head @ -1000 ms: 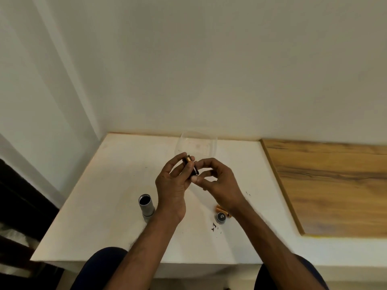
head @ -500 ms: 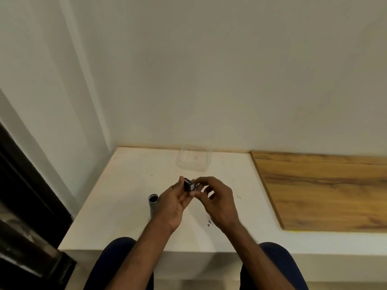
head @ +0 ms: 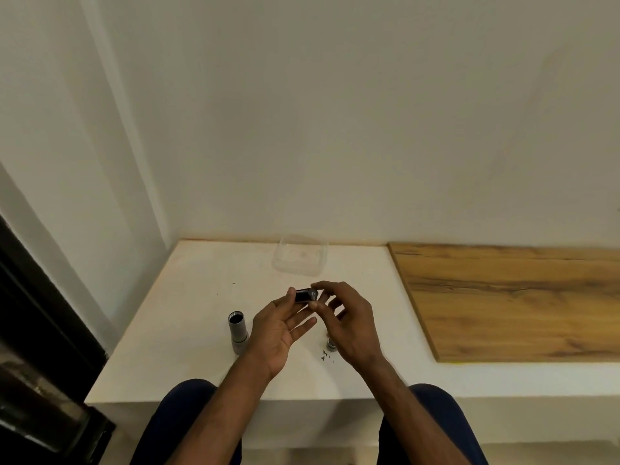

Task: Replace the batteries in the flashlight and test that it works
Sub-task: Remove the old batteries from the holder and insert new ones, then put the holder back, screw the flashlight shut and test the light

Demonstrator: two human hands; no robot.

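A small black battery holder [head: 304, 294] hangs above the white table [head: 188, 297], pinched at its left end by my left hand [head: 278, 325] and at its right end by my right hand [head: 349, 322]. The grey flashlight body [head: 237, 332] stands upright on the table to the left of my left hand, its open end up. The flashlight's round end cap [head: 331, 345] lies on the table, partly hidden under my right hand. No loose batteries show.
A clear plastic container [head: 300, 255] sits at the back of the table by the wall. A wooden board [head: 510, 297] covers the surface to the right. Small dark specks [head: 324, 356] lie near the cap. A dark frame stands at far left.
The camera has tilted up and back, so the table sits lower in view. My hands turned the dark part more level, and my left fingers opened out below it.
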